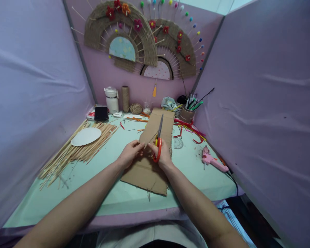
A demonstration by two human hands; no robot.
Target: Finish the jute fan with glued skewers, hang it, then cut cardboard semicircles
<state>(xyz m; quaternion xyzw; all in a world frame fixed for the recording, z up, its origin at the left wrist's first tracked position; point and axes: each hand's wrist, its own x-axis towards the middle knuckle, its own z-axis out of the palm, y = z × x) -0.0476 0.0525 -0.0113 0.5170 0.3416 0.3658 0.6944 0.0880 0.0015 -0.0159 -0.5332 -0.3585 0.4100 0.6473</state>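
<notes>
In my right hand is a pair of scissors with red and yellow handles, its blades pointing away from me. A thin brown strand runs up from between my fingertips towards the blades; its exact kind is too small to make out. My left hand pinches the strand, fingertips close to those of my right hand. Below both hands lies a long piece of brown cardboard with a ragged right edge. Some loose thin strands lie at its near end.
Bamboo sticks and a white oval piece lie left. On the right are a protractor, a pink glue gun and red pipe cleaners. A jar, twine ball and tool pot stand behind.
</notes>
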